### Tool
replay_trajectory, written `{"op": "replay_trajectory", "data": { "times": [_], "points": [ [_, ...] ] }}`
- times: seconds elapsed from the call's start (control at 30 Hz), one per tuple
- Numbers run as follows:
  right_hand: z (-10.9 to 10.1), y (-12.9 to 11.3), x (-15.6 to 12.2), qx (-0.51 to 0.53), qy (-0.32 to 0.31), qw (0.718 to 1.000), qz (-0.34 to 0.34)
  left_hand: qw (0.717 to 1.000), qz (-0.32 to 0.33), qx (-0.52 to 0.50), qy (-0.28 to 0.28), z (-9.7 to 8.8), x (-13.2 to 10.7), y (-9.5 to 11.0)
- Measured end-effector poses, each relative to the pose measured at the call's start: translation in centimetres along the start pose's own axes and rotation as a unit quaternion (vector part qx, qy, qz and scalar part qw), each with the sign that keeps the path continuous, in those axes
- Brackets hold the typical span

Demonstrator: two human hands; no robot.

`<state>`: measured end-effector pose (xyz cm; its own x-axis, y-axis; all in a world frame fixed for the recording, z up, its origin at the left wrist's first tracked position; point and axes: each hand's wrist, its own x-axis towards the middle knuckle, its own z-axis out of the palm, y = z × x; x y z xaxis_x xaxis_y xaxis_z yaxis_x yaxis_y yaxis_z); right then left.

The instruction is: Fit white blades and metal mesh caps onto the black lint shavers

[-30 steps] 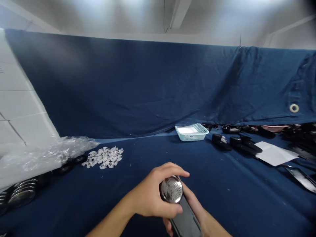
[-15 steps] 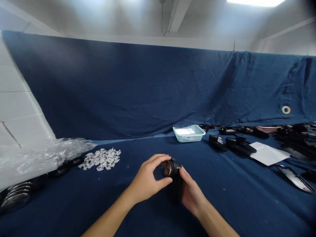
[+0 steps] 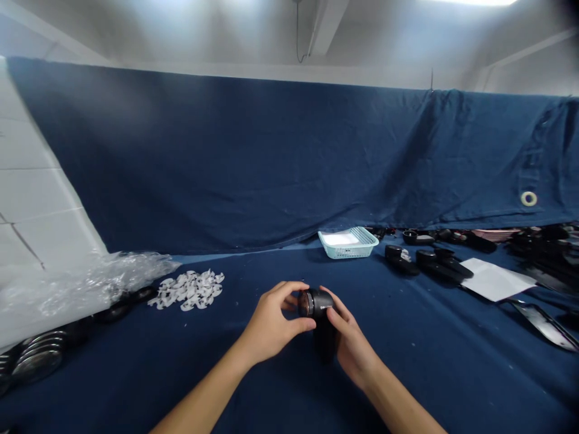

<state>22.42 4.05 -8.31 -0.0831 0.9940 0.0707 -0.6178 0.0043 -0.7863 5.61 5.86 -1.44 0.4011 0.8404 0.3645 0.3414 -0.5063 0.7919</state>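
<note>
A black handheld device [image 3: 324, 307] stands upright between my hands over the blue cloth. It has a thick handle and a round head facing left, with a ribbed ring and a dark coppery face. My left hand [image 3: 275, 322] grips the ribbed ring of the head, thumb below and fingers above. Wrapped round the back of the head and the upper handle is my right hand [image 3: 353, 346], its thumb near small pale lettering. The lower handle is dark and hard to separate from the cloth.
Left of my hands lies a heap of small white plastic parts [image 3: 190, 289], with clear plastic wrap [image 3: 99, 283] beyond. A light blue basket [image 3: 350, 250] holds white paper. Black device parts [image 3: 436, 265] and a white sheet [image 3: 497, 280] lie rightward. A blue curtain [image 3: 248, 163] hangs behind.
The device's head has turned so its coppery face points more to the left and the ribbed ring shows. My right fingers have come over the back of the head.
</note>
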Motion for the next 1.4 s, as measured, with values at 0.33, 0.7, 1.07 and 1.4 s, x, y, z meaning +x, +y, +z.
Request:
{"op": "replay_trajectory", "data": {
  "times": [0.33, 0.7, 1.07, 1.4],
  "points": [
    [1.2, 0.6, -0.9, 0.022, 0.013, 1.0, -0.014, 0.998, 0.009, 0.059, 0.004, -0.5, -0.2, 1.2],
    [1.4, 1.5, -0.9, 0.081, 0.037, 0.979, 0.182, 0.998, -0.035, 0.058, -0.003, -0.2, 0.0, 0.6],
    [1.6, 3.4, -1.5, 0.109, -0.1, 0.939, 0.312, 0.995, 0.041, 0.032, -0.088, 0.1, -0.6, 1.2],
    [2.1, 3.3, -1.7, 0.107, -0.14, 0.907, 0.382, 0.985, 0.056, 0.004, -0.166, -0.6, -0.6, 1.9]
  ]
}}
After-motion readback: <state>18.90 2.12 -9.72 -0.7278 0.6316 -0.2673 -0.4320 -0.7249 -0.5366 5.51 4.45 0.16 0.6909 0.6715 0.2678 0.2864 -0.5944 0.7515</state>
